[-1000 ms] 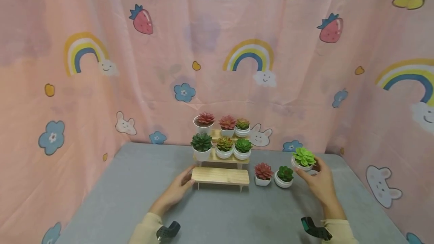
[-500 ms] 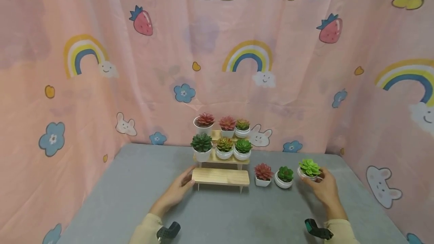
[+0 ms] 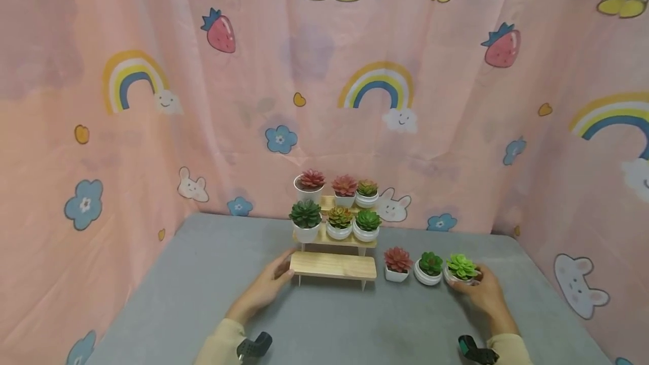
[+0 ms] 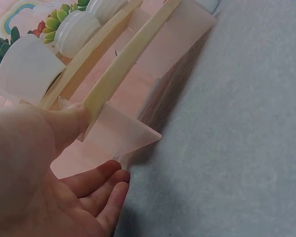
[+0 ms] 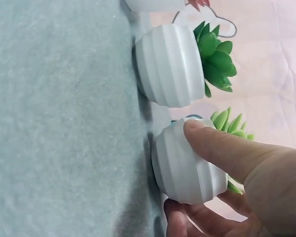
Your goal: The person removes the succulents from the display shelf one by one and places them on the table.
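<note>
My right hand (image 3: 484, 292) grips the ribbed white pot of a bright green succulent (image 3: 461, 266), thumb on one side and fingers on the other; the right wrist view shows the pot (image 5: 187, 165) upright at the table surface. Beside it stand a dark green succulent (image 3: 430, 266) in a round pot and a red succulent (image 3: 398, 263) in a square pot. My left hand (image 3: 263, 286) holds the left end of the bare lowest step of a tiered wooden stand (image 3: 333, 266). Its thumb (image 4: 71, 123) lies against the board; the other visible fingers extend below, near the translucent leg.
Several potted succulents fill the stand's upper steps, including a dark green one (image 3: 306, 218) and a red one (image 3: 310, 182). A pink patterned cloth (image 3: 243, 100) hangs behind the grey table (image 3: 213, 246).
My right hand has brought the bright green succulent down toward the table, close beside the dark green one. My left hand stays at the stand's end. The head view has shifted slightly.
</note>
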The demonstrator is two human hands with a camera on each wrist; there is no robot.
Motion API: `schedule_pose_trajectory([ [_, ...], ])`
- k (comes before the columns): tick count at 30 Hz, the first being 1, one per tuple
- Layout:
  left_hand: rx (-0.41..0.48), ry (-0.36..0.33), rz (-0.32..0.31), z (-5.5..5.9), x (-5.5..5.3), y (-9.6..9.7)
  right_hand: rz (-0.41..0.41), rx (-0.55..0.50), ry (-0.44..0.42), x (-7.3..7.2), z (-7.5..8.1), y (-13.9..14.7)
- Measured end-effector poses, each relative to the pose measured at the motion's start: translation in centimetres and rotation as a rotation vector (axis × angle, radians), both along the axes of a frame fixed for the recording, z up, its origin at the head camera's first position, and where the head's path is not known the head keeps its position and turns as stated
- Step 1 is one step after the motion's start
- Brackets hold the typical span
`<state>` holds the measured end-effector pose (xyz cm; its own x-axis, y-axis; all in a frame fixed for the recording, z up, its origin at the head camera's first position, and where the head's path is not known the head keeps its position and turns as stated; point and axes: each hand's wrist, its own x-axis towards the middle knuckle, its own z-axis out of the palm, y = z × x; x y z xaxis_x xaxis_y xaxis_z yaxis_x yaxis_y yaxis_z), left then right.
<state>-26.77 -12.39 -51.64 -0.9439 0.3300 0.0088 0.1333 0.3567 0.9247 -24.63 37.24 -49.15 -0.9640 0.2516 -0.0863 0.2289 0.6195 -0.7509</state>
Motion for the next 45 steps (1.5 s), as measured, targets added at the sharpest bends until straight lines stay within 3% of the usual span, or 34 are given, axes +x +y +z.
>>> schedule_pose_trajectory([
  [13,0.007,0.007,-0.003,0.2,0.2,0.3,0.059,0.093,-0.015,0.1,-0.3,0.6],
  [21,0.003,-0.016,0.000,-0.1,0.6,0.1,0.042,0.024,-0.099,0.7,0.9,0.4],
  [30,-0.005,0.006,0.006,0.1,0.2,0.1,-0.066,0.042,0.084,1.3,4.4,-1.7],
  [36,0.013,0.008,-0.004,0.2,0.4,0.1,-0.007,0.053,0.133,2.0,5.9,-3.6],
  [45,0.012,0.009,-0.002,0.2,0.2,0.1,0.075,0.035,0.217,2.5,6.8,-5.6],
])
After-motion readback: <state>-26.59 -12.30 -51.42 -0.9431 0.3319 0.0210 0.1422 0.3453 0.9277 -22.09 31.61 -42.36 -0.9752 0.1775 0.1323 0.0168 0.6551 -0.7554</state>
